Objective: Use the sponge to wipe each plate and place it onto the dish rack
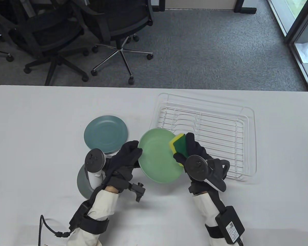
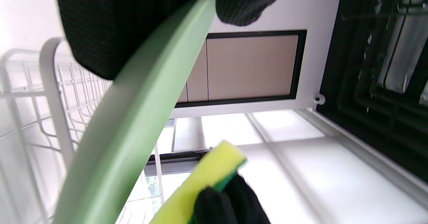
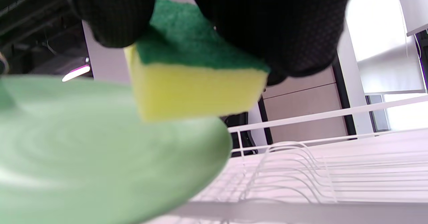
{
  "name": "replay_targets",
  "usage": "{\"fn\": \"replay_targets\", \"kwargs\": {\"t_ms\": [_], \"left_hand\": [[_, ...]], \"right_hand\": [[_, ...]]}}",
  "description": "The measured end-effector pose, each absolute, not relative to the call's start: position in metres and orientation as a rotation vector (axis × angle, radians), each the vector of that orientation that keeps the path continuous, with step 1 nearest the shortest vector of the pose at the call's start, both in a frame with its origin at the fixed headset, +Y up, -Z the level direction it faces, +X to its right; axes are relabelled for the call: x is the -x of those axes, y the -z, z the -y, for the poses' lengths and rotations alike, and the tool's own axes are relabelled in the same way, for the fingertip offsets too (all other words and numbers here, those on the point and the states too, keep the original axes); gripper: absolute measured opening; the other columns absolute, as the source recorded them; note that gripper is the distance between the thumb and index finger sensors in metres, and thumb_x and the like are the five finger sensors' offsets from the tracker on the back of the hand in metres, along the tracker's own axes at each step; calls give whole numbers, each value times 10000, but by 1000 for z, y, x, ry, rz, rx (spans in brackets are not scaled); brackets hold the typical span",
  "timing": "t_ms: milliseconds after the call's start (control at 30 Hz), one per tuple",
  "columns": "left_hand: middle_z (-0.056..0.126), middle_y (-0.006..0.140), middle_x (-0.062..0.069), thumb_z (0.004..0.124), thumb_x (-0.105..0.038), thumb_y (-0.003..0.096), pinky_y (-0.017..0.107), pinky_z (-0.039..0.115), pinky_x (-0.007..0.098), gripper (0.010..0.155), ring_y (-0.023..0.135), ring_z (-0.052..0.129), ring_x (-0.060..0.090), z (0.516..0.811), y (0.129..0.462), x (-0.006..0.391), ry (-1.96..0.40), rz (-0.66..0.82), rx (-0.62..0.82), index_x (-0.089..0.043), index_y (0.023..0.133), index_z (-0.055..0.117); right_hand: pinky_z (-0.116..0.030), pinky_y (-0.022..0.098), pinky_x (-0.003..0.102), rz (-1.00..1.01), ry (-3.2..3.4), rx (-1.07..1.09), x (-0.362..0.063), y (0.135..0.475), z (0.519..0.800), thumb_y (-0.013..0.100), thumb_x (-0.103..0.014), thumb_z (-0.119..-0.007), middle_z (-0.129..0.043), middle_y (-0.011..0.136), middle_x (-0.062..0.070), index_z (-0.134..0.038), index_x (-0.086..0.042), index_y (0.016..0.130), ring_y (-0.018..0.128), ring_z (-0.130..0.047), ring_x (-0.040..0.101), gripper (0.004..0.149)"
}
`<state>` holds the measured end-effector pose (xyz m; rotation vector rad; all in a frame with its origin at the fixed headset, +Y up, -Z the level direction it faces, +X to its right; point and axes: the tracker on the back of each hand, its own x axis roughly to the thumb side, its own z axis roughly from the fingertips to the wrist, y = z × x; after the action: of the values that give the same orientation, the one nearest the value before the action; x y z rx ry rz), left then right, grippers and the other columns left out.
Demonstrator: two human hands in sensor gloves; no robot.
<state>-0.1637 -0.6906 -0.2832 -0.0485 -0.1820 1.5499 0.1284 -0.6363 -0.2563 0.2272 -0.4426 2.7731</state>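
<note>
A light green plate (image 1: 157, 157) is held off the table, and my left hand (image 1: 129, 153) grips its left rim. In the left wrist view that rim (image 2: 133, 110) runs between my thumb and fingers. My right hand (image 1: 192, 150) holds a yellow and green sponge (image 1: 179, 146) against the plate's right edge. The right wrist view shows the sponge (image 3: 197, 80) pinched from above, its yellow side toward the plate (image 3: 83, 157). A teal plate (image 1: 105, 134) lies flat on the table to the left. A grey plate (image 1: 82, 180) sits partly hidden under my left wrist.
The white wire dish rack (image 1: 208, 134) stands just right of the green plate and holds nothing. Office chairs (image 1: 66, 38) stand on the carpet beyond the table's far edge.
</note>
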Motion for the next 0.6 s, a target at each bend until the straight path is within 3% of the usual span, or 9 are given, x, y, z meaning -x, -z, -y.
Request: {"fn": "replay_targets", "kwargs": {"t_ms": [267,600], "left_hand": [[760,918,381,661,-231,602,471,953,377,594,713,982,445,694,288,184,-1711,92,8,138,1044,510],[786,915,357,645,-243,613,452,969,294,588,710,1008,384,698,287,182,-1801,90,60,137,1045,522]], "right_hand": [[-834,503,479,426,-2598,-183,-143,260,639,552,-405,-728,-785,928,323,-455,106,1108,715,-893,456,803],[-844,523,416,248,-2064,-301,-155,269,655,604,-405,-663,-743,944,330,-386,129,1113,731,-885,429,788]]}}
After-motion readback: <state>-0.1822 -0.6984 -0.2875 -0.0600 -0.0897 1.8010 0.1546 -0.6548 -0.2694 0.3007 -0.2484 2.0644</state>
